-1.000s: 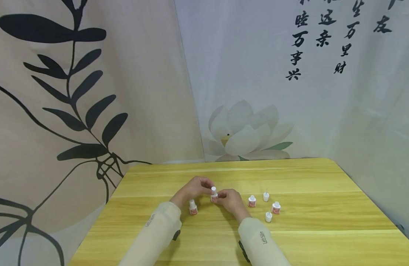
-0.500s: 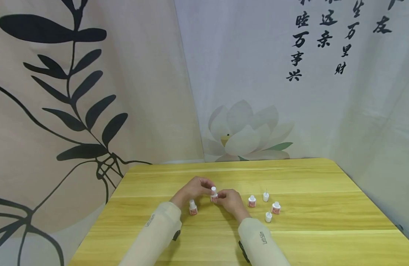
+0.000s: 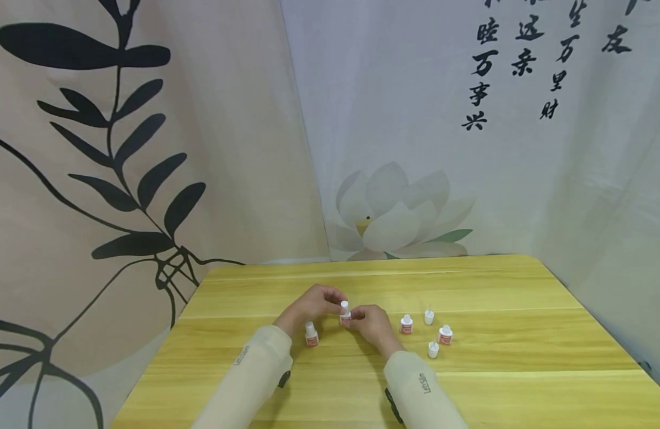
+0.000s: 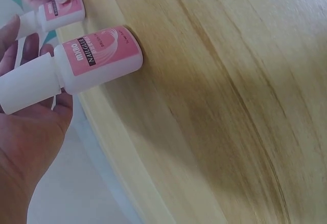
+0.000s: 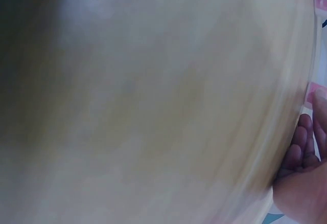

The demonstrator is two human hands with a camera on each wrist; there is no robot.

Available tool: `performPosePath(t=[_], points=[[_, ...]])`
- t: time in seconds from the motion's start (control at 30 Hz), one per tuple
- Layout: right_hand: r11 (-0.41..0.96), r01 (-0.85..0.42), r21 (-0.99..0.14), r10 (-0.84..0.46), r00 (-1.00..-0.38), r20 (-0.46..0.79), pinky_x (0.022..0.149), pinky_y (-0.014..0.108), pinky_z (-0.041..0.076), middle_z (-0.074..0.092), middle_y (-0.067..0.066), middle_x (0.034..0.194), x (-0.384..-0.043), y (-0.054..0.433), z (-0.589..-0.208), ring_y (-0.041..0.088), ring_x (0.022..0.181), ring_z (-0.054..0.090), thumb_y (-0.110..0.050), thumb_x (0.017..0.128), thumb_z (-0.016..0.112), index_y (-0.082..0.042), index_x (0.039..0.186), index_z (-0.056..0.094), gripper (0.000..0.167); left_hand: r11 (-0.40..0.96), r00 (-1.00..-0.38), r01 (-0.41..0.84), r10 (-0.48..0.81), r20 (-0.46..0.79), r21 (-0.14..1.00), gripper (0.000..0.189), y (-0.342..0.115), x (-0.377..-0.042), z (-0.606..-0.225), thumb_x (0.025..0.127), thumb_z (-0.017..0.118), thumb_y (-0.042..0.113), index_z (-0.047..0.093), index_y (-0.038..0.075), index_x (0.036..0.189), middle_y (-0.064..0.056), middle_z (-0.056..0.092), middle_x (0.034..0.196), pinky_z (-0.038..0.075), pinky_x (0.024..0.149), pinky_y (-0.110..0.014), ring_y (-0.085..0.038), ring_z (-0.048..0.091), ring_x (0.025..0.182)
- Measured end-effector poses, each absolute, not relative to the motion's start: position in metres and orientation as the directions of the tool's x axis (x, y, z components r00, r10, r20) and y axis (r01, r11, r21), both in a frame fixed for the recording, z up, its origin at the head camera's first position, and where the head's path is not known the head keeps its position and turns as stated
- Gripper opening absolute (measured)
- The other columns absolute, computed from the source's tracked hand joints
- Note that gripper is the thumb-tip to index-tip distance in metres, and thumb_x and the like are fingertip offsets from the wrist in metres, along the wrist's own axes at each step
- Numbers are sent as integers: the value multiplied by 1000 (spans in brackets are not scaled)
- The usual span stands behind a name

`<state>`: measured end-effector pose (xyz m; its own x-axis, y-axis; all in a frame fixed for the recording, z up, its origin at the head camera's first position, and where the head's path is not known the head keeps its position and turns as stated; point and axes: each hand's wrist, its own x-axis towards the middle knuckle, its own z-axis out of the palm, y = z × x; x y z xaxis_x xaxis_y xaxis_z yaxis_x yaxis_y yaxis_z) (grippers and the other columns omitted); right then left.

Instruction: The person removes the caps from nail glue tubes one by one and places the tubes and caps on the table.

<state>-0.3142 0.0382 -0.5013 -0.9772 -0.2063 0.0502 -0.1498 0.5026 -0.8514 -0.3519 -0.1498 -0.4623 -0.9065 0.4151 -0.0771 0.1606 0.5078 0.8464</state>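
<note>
A small white nail glue bottle (image 3: 345,319) with a pink label stands upright between both hands. My left hand (image 3: 315,305) reaches from the left and pinches its white cap (image 4: 28,24) between thumb and fingers. From the other side my right hand (image 3: 374,325) grips the bottle's body, thumb pressed on the label in the left wrist view. A second capped nail glue bottle (image 3: 312,335) stands under the left wrist, looming large and close in the left wrist view. The right wrist view catches my right hand (image 5: 301,180) only at its right edge.
Right of the hands stand two uncapped nail glue bottles, one nearer (image 3: 406,325) and one farther right (image 3: 445,336). Two white caps lie beside them; a thin brush points up from the back cap (image 3: 428,316), and the front cap (image 3: 434,350) is upturned. A printed curtain (image 3: 254,149) hangs behind the wooden table (image 3: 496,387).
</note>
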Motion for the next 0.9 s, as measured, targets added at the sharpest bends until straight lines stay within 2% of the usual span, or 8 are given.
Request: performPosePath(t=[0.27,0.53,0.9], points=[[509,-145,-848,-205,-978,44,89,48,46,72,-1,90,-316,38,-504,19,90,61,-25,87,79,-11,92,76,15,505,-907,158,414,-77,849,13,-149,-352,-463,87,77,17,71,12,98,2,69,97,44,94,-41,-16,60,94],[503,-145,-852,-201,-978,47,89,47,46,71,-2,88,-319,38,-505,18,88,60,-25,87,79,-12,90,76,13,521,-907,156,411,-87,839,21,-149,-353,-462,87,77,14,71,11,108,2,68,102,45,96,-42,-16,60,98],[514,-141,-846,-207,-978,37,88,47,48,71,-2,90,-317,41,-503,19,89,61,-25,87,78,-12,91,76,14,520,-909,153,408,-87,840,13,-146,-354,-464,87,77,15,71,12,98,3,69,97,44,96,-43,-16,60,95]])
